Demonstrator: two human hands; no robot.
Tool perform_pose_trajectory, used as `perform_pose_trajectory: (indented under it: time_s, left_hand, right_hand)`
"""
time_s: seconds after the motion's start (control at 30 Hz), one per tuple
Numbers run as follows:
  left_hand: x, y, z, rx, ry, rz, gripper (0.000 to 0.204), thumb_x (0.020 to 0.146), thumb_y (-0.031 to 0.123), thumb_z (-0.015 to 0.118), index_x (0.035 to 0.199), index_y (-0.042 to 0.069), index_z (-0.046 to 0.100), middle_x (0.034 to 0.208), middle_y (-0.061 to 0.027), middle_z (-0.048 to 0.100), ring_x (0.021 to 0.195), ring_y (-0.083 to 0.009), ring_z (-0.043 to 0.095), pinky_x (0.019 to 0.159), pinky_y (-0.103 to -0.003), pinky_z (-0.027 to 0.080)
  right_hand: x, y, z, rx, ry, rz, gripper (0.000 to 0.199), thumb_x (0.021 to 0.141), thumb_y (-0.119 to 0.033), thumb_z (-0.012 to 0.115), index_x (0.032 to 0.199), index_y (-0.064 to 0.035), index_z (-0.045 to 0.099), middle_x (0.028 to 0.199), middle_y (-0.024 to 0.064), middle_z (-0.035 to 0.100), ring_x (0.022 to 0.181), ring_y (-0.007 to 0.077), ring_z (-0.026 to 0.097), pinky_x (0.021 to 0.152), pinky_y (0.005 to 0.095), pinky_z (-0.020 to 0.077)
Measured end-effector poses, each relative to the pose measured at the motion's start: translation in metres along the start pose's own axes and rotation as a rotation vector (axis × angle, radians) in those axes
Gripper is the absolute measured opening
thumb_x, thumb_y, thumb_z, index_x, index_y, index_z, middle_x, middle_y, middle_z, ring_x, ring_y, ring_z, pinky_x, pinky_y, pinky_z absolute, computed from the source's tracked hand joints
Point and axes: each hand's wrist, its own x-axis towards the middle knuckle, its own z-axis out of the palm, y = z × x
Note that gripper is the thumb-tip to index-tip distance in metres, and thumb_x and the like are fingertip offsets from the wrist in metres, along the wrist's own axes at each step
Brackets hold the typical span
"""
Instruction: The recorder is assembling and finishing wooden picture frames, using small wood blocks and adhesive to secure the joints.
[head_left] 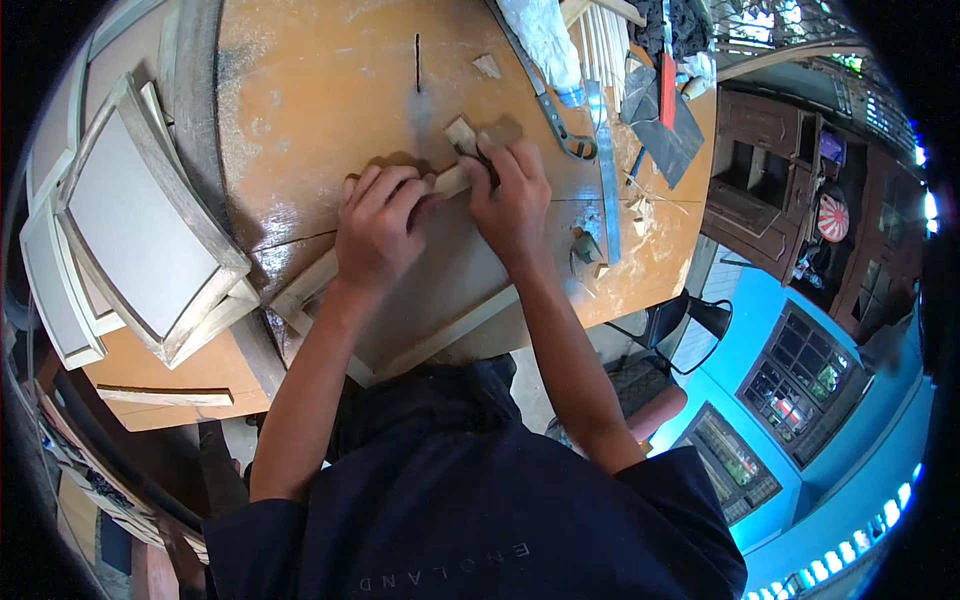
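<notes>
A light wooden frame [455, 328] with a grey panel [445, 270] lies at the table's near edge, close to my body. My left hand [382, 225] is closed over its far rail, fingers curled across the wood. To the right, my right hand [510, 195] grips the same rail [452, 182] with thumb and bent fingers. A short pale wood end [461, 134] sticks out beyond the right fingertips; whether it belongs to the frame, I cannot tell. Both palms hide part of the rail.
Several panelled wooden frames [200, 290] are stacked at the left. A handsaw [560, 125], a long metal ruler [606, 180], dark sandpaper sheets [675, 140] and thin wood strips [602, 50] lie at the far right of the table [320, 100]. A wood offcut [486, 66] lies beyond my hands.
</notes>
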Motion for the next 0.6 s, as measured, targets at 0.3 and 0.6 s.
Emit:
perform_pose_trajectory:
  time_s: [0.3,0.6]
  left_hand:
    - [0.000,0.004,-0.001,0.003,0.010,0.010,0.020,0.075,0.014,0.080,0.092,0.011,0.071,0.095,-0.0031,0.065,0.088,-0.0233,0.061,0.076,-0.038,0.043]
    - [-0.001,0.005,0.000,0.023,-0.021,0.004,0.019,0.076,0.014,0.079,0.091,0.011,0.069,0.097,-0.0025,0.064,0.088,-0.0237,0.060,0.077,-0.038,0.042]
  right_hand:
    - [0.004,-0.002,-0.003,-0.011,-0.014,0.000,0.021,0.083,-0.003,0.078,0.103,-0.0012,0.072,0.087,0.0133,0.064,0.077,0.0295,0.064,0.067,0.0377,0.0527]
    - [-0.002,0.003,-0.003,0.051,-0.037,0.002,0.026,0.080,-0.001,0.075,0.106,0.0019,0.069,0.087,0.0153,0.056,0.083,0.0352,0.058,0.072,0.0435,0.0492]
